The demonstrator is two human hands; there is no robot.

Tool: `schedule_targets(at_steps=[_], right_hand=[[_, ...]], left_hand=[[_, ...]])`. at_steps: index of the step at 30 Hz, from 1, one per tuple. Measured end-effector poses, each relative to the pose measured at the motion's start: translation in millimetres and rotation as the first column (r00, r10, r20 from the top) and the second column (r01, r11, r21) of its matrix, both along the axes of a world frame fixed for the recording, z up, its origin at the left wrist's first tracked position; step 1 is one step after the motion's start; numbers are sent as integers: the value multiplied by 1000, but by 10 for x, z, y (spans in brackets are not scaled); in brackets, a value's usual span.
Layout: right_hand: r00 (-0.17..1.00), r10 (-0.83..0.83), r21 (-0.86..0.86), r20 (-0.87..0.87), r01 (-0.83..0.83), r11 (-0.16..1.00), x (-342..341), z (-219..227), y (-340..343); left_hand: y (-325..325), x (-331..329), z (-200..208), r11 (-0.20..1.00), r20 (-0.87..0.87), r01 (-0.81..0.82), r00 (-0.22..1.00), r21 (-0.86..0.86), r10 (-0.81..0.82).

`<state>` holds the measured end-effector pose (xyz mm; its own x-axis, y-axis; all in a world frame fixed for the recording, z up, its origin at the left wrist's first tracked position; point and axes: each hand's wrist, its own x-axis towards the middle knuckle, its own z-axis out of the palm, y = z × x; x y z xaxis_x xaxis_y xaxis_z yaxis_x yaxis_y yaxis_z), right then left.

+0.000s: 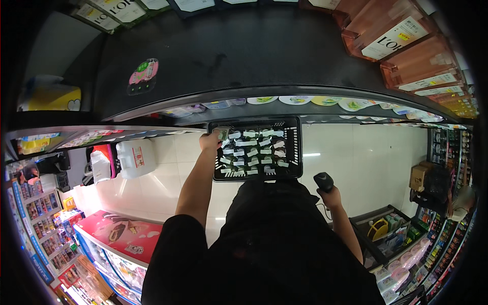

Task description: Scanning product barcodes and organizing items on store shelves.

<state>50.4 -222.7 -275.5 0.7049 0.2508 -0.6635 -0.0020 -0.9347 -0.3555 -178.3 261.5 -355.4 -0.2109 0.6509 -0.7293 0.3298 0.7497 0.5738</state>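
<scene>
A black plastic basket point(292, 152) sits below the shelf, in front of my body. Rows of small round-ended containers point(252, 152) with white labels fill most of it. My left hand point(210, 141) is at the basket's far left corner, its fingers closed on a small clear, greenish container point(222, 134). The exact kind of that container is too small to tell. To the right of the basket, my right hand point(331, 196) grips a dark handheld barcode scanner point(323, 181) with a cord hanging below it.
A black shelf point(229, 61) spans the far side, with pink boxes point(396, 40) at its right and a pink-and-green pack point(143, 76) on it. A white jug point(136, 160) stands on the left floor. Nearer are a red-topped freezer point(119, 234) and a dark bin point(378, 236).
</scene>
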Motion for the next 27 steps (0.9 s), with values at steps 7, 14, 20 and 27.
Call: schedule_targets(at_steps=[7, 14, 20, 27], right_hand=[[952, 303, 572, 39, -270, 774, -93, 769, 1594], [865, 496, 895, -73, -163, 416, -622, 1519, 2586], [869, 491, 936, 62, -221, 273, -772, 1852, 2499], [917, 153, 926, -368, 348, 147, -823, 2164, 2436]], left_hand=[[-231, -268, 1714, 576, -393, 737, 676, 354, -623], [-318, -144, 3391, 223, -128, 845, 322, 487, -938], [-493, 141, 4154, 323, 336, 850, 186, 416, -923], [-612, 96, 3711, 402, 343, 602, 217, 690, -914]])
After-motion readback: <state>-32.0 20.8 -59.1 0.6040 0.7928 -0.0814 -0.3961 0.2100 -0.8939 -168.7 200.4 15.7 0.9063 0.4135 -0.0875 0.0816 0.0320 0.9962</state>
